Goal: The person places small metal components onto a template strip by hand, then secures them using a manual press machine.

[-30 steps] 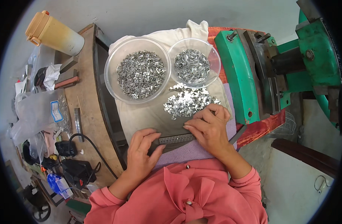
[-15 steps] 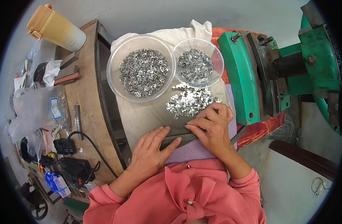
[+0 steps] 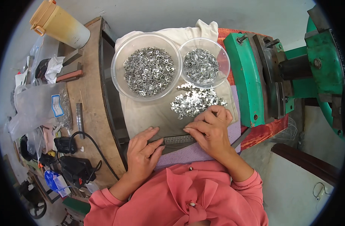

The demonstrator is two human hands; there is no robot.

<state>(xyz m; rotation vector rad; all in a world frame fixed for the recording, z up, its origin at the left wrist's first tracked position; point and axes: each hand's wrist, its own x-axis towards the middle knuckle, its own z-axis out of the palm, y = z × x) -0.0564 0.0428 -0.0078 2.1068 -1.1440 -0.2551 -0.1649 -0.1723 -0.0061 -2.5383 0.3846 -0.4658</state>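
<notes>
Fingers of my left hand [image 3: 139, 155] curl loosely at the left end of a narrow dark metal strip with a row of small silvery segments [image 3: 178, 139]; thumb and forefinger sit close to that end, but I cannot tell whether they grip it or only rest beside it. Thumb and forefinger of my right hand [image 3: 213, 135] are drawn near each other just past the strip's far edge, toward its right end, and whether a tiny piece sits between them is hidden from me.

The strip lies between my two hands, its long axis running left to right across me, on the beige cloth [image 3: 142, 116] near the purple woven mat [image 3: 180, 155]. Beyond it, a loose heap of small bright flat metal pieces [image 3: 195, 102] spreads on the cloth, straight ahead of my right fingers and only a little apart from them; my right hand is clearly the nearer one, my left well off to the side.
</notes>
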